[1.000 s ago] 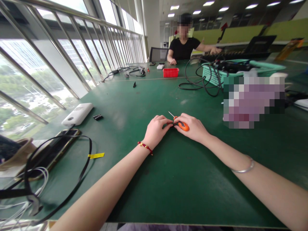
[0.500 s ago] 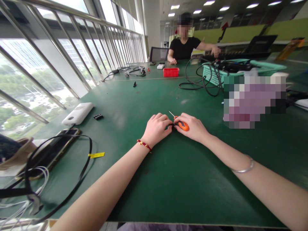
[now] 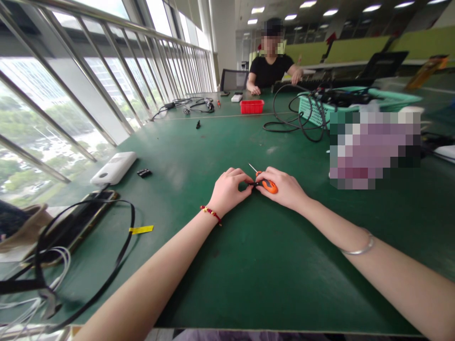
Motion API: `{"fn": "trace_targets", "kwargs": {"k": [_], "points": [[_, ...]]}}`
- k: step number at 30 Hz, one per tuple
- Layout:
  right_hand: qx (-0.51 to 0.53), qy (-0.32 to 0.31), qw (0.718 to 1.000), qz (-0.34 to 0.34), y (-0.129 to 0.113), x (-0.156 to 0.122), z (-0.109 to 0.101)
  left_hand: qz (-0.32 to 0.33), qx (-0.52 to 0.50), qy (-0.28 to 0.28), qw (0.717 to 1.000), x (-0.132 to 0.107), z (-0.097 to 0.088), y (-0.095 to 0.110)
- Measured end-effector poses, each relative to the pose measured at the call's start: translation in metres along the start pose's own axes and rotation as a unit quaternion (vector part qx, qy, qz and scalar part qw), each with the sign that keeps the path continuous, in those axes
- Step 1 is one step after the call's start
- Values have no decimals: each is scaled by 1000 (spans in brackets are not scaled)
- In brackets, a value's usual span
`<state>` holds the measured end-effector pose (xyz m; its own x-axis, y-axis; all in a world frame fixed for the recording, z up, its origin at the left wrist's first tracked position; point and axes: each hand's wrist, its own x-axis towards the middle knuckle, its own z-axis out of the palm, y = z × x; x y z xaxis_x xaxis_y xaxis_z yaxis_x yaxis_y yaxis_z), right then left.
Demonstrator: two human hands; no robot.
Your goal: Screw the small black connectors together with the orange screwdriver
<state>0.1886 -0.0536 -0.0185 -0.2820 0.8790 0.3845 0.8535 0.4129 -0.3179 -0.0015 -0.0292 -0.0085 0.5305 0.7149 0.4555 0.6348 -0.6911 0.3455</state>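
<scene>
My right hand [image 3: 282, 187] is closed around an orange and black screwdriver [image 3: 269, 186], whose thin metal shaft points up and to the left, away from me. Between the fingertips of both hands is a small black piece [image 3: 253, 183], too small and too covered to name. My left hand [image 3: 229, 188] pinches its left end with thumb and forefinger. Both hands meet just above the green table [image 3: 249, 265], near its middle. Another small black part [image 3: 144, 173] lies off to the left, apart from my hands.
At left are a white power bank [image 3: 114, 168], a phone [image 3: 76, 227] and a looped black cable [image 3: 132, 213] with a yellow tag. Farther off stand a red tray [image 3: 252, 107] and a teal basket [image 3: 313, 110] with cables. A person in black [image 3: 272, 73] sits across the table.
My hands stay nearly in place, and slightly more of the black piece shows between my fingertips. Across the table, the person's outstretched arm has drawn in toward the body.
</scene>
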Motion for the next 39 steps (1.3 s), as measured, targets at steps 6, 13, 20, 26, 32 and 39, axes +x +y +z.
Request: {"fn": "trace_targets", "kwargs": {"k": [6, 13, 20, 26, 32, 39], "points": [[-11, -8, 1000, 6, -1, 1, 0, 18, 41, 7, 999, -1, -4, 0], [56, -7, 998, 9, 8, 2, -3, 45, 77, -7, 996, -7, -14, 4], [92, 22, 995, 27, 21, 4, -4, 35, 57, -24, 997, -8, -6, 7], [82, 25, 996, 28, 19, 3, -1, 13, 35, -38, 999, -8, -6, 6], [89, 23, 996, 23, 21, 4, -1, 11, 21, -41, 999, -8, -8, 4], [93, 17, 995, 25, 21, 4, -1, 26, 25, -32, 999, -8, -6, 1]]}}
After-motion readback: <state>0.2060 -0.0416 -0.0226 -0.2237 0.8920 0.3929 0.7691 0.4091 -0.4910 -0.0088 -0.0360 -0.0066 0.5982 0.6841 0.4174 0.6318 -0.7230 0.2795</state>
